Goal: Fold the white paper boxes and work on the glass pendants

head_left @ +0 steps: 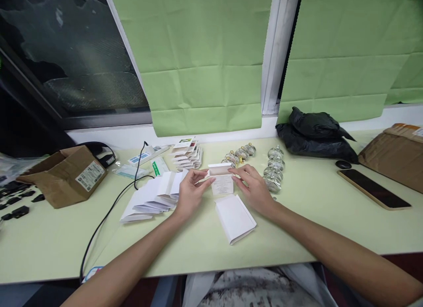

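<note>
A small white carton (221, 180) with printed text and an open top flap stands on the pale green table (297, 236). My left hand (190, 193) pinches its left side. My right hand (253, 187) grips its right side. Just in front of the carton lies a flat white folded box (235, 218). To the left of my left hand, a fanned stack of flat white boxes (152, 196) rests on the table. Behind the carton sit several small round glass bottles (274, 168) in rows and a pile of printed cards (187, 153).
An open brown cardboard box (66, 175) lies at the left, with a black cable (109, 214) running off the front edge. A black plastic bag (313, 133), a phone (373, 189) and a brown parcel (396, 155) occupy the right. Green blinds (205, 56) cover the window.
</note>
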